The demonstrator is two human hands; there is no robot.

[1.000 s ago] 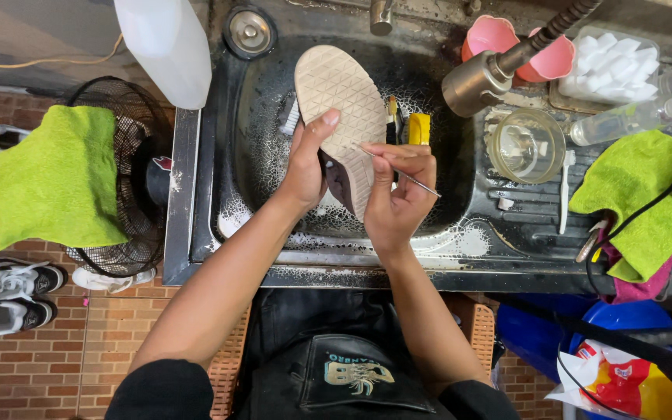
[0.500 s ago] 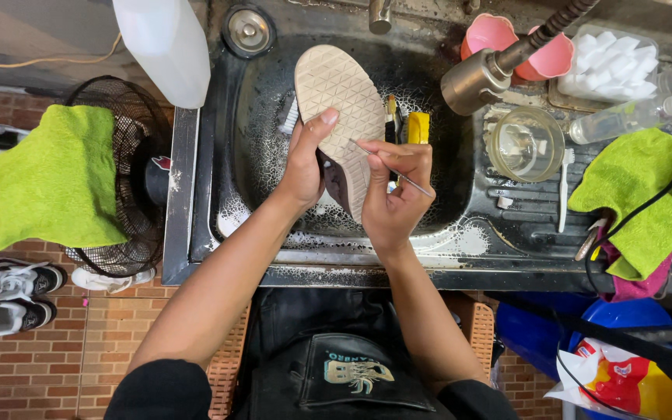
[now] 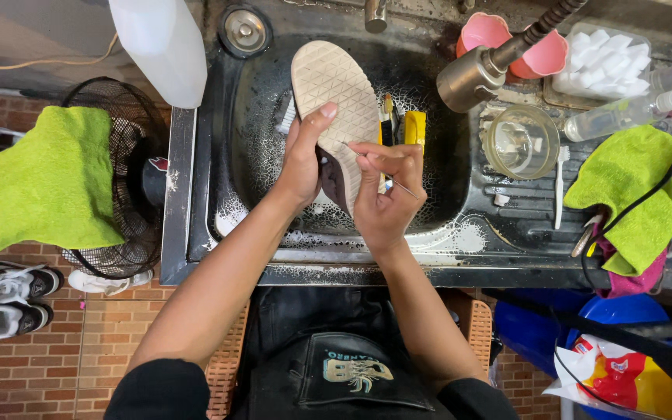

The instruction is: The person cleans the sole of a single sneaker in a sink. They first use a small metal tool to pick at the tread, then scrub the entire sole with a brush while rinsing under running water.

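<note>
the left hand [image 3: 305, 159] is clasped around a shoe [image 3: 336, 101], thumb pressed on the tan, patterned sole, fingers wrapped behind the dark upper. the right hand [image 3: 386, 190] pinches a thin metal pick [image 3: 398, 183] between thumb and fingertips, its near end laid against the sole's lower edge. the shoe is held above the middle of the sink [image 3: 445, 233], sole turned up toward the camera, its long axis running from the hands away toward the sink's far rim and the tap. so the shoe's bulk lies beyond both hands; the left hand grips its near end from the left side, the right works at that end from the right, both about equally close.

behind the shoe, brushes and a yellow tool [image 3: 414, 128] lie in the basin. on the sink's right drainboard sit a clear glass bowl [image 3: 523, 141] and a green cloth [image 3: 631, 194]. at the far left corner stands a white jug [image 3: 161, 47].
</note>
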